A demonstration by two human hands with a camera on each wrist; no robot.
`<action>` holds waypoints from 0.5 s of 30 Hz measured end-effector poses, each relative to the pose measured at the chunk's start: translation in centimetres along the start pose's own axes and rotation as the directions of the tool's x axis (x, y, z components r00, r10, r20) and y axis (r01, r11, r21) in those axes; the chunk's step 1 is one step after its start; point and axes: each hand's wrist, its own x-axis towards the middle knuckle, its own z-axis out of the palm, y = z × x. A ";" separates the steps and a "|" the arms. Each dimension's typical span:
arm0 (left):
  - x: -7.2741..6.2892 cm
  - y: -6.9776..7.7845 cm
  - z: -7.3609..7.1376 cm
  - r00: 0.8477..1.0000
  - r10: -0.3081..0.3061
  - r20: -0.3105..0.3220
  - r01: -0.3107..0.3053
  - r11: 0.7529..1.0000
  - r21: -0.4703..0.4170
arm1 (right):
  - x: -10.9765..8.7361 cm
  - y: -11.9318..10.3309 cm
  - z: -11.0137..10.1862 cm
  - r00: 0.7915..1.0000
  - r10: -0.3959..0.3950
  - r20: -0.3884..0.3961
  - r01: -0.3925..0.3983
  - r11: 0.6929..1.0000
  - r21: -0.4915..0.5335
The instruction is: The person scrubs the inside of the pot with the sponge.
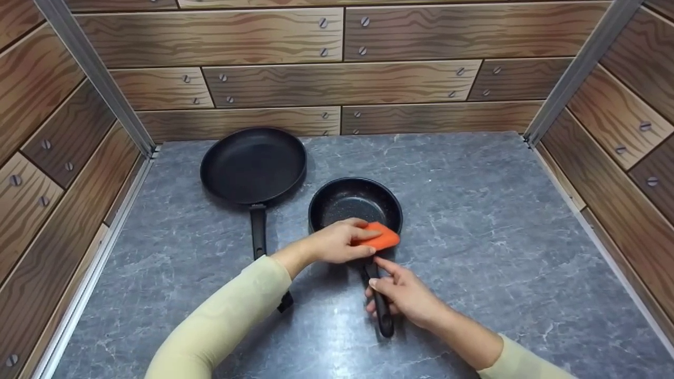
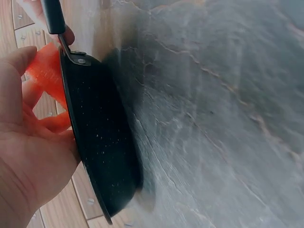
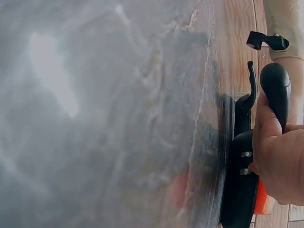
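A small black frying pan (image 1: 354,196) with a speckled inside stands on the grey marbled table. My left hand (image 1: 339,242) pinches an orange sponge (image 1: 387,238) between thumb and fingers at the pan's near rim. In the left wrist view the sponge (image 2: 47,71) lies over the rim beside the handle joint, and the pan's outer wall (image 2: 102,128) faces the camera. My right hand (image 1: 413,295) grips the pan's black handle (image 1: 386,318), its index finger stretched toward the pan. The handle end (image 3: 275,88) also shows in the right wrist view.
A larger black frying pan (image 1: 255,166) sits at the back left, its handle (image 1: 258,229) pointing toward me and partly covered by my left forearm. Wood-patterned panels (image 1: 274,87) enclose the table (image 1: 484,221) at the back and both sides.
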 end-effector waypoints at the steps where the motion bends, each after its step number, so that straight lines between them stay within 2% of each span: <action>1: 0.2 0.0 0.0 1.000 0.006 -0.006 -0.006 1.000 0.002 | 0.0 0.0 0.0 1.000 0.000 0.001 0.000 1.000 -0.001; 6: 1.2 -0.2 0.2 0.999 0.015 -0.036 -0.015 1.000 0.000 | 0.1 0.2 0.0 1.000 0.005 0.000 -0.005 1.000 -0.004; 15: 3.0 -1.1 0.6 0.991 0.036 -0.129 -0.040 0.999 -0.024 | 0.0 0.1 0.0 1.000 0.018 -0.005 -0.018 1.000 -0.007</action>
